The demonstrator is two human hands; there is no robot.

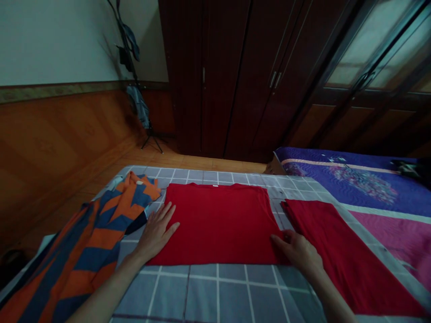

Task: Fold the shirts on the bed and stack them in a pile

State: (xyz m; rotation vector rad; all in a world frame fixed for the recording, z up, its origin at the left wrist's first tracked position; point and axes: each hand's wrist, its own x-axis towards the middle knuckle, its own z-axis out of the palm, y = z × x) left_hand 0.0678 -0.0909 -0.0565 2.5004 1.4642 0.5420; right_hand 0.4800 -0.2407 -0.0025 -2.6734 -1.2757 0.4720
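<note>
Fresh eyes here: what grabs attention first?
The flat, rectangular red cloth garment, centred on the grey checked cloth, left hand on its left side, right hand at its lower right edge. Next, the orange-and-blue cloth garment at left, then another red cloth piece at right.

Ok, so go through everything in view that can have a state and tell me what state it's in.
Middle red garment: laid flat, roughly rectangular.
Right-hand red garment: lying in a long, narrow shape.
Orange-and-blue garment: loose, rumpled.
Left hand: spread on the middle garment.
Right hand: at its lower right corner, grip unclear.
Wardrobe doors: shut.
Coat stand: standing, hung with things.
</note>
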